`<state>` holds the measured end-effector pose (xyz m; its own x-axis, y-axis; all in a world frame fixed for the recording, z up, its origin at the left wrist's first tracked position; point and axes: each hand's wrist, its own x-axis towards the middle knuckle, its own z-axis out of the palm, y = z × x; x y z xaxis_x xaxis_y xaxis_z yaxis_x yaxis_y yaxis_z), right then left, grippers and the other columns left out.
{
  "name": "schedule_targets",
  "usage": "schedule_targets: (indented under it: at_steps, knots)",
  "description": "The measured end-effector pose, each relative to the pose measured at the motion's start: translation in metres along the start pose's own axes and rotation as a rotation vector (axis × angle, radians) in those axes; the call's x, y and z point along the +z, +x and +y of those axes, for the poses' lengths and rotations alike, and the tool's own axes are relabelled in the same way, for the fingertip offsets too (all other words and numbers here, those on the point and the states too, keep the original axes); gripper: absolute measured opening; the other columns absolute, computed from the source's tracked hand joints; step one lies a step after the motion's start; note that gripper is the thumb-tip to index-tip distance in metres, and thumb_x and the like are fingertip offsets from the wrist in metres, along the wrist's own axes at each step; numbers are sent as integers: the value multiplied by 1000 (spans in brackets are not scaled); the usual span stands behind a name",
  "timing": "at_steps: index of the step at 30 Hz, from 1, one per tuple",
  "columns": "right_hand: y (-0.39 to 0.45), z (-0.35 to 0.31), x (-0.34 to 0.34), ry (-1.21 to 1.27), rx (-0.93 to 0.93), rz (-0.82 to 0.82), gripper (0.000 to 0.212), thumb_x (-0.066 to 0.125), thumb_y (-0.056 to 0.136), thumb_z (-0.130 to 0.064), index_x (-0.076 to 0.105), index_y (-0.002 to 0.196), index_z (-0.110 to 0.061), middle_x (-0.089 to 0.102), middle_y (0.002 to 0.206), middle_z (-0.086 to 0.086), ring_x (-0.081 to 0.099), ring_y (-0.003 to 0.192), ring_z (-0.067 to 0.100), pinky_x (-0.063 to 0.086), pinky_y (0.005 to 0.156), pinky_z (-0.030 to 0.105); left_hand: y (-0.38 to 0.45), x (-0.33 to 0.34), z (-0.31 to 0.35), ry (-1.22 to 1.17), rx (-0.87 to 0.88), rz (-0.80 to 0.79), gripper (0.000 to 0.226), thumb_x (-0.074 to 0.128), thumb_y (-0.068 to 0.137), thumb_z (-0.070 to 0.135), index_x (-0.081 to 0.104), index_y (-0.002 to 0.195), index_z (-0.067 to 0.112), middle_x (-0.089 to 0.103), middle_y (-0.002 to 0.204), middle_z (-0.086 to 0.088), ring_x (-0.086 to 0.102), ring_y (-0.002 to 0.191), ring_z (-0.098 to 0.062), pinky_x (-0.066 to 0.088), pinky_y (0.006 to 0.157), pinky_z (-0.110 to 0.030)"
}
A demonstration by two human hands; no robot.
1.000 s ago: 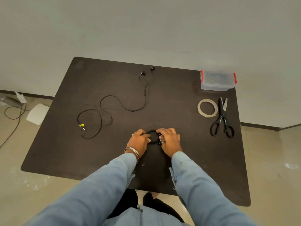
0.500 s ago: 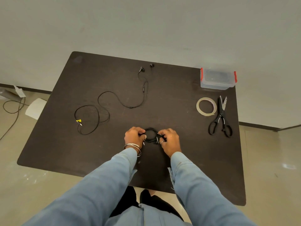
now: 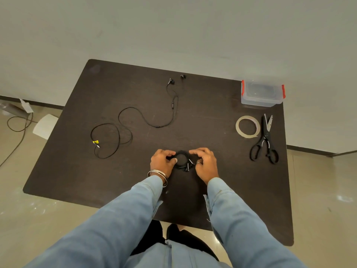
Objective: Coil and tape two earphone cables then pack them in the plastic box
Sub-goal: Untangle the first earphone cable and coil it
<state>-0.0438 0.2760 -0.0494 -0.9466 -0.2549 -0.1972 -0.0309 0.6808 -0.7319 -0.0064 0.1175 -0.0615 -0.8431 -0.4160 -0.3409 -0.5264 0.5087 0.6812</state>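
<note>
Left hand (image 3: 161, 162): palm down at the near middle of the table (image 3: 212, 117); fingers curled over the 9 o'clock side of the coiled earphone cable (image 3: 182, 160), thumb pressed on its rim, so it pinches the coil; metal bangles at the wrist, blue sleeve behind.
Right hand (image 3: 205, 165): palm down at the coil's 3 o'clock side; fingers arched and spread above the rim, ring on one finger; whether it grips the coil I cannot tell.
Coiled earphone cable: small black ring flat on the table between both hands; plug and earbud ends poke out at its 5 o'clock edge.
Second earphone cable (image 3: 146, 120): loose, uncoiled, sprawling from 10 to 12 o'clock of the hands; earbuds at the far end.
Plastic box (image 3: 261, 93): clear, red clips, at 2 o'clock, far right corner.
Tape roll (image 3: 247, 126): flat, just left of the scissors (image 3: 265, 139), at 2 o'clock.
</note>
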Motion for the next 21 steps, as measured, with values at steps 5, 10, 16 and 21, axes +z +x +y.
schedule_targets:
  at_steps: [5,10,16,21]
  knots:
    - [4,-2,3,27,-12,4,49,43,76,16,70,104,-13,61,110,7,50,106,24,42,91,28,-1,0,-1,-22,-7,7,29,71,80,19,68,109,18,61,104,-2,56,76,-11,46,77,-20]
    - [3,0,4,19,9,-33,30,55,87,0,69,107,-16,61,114,4,49,110,20,41,94,29,0,2,-1,2,-24,23,22,70,82,20,70,104,17,62,104,-4,57,83,-15,48,81,-25]
    - [12,-4,7,-72,29,-176,35,66,86,-10,62,120,-7,57,121,8,59,102,22,48,92,30,8,3,8,100,-98,-10,13,64,85,22,71,94,15,68,97,-8,64,90,-26,52,86,-37]
    - [11,-9,15,70,213,-29,28,67,85,-6,66,113,-3,58,116,11,63,91,19,45,83,18,8,8,8,-133,-262,-20,13,63,86,16,71,95,10,71,80,-9,70,64,-22,60,74,-37]
